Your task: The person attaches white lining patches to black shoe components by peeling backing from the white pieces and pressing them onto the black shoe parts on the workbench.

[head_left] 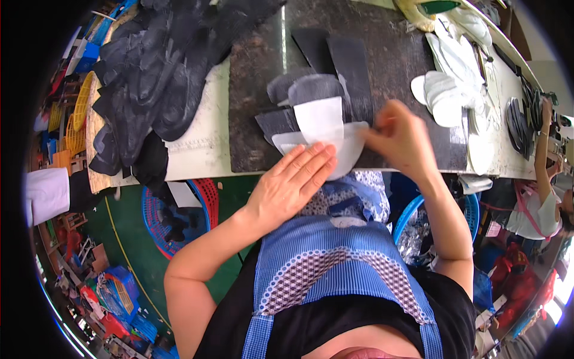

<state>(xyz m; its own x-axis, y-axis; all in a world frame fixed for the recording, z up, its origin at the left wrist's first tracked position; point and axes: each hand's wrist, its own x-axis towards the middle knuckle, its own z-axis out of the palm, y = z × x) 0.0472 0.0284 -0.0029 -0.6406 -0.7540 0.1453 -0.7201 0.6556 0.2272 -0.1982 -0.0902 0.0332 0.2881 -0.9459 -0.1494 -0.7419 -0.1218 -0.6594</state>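
My left hand [294, 179] lies flat, its fingers stretched out over the lower part of a white tapered piece [318, 118] and a pale translucent curved piece [351, 149]. My right hand [402, 140] is at the right edge of the curved piece, fingers curled and smeared by motion; whether they grip it I cannot tell. Just beyond the white piece is a dark rounded piece [314, 90], with more dark flat pieces [277, 124] beside it. Two long black strips [351, 72] reach toward the far side of the dark work board [254, 78].
A heap of black shoe-shaped pieces [155, 78] covers the table's left part. White rounded pieces [445, 90] lie in stacks at the right. Below the table edge stand a blue and red basket [209, 206] and a blue basket [472, 215]. Another person [541, 209] works at far right.
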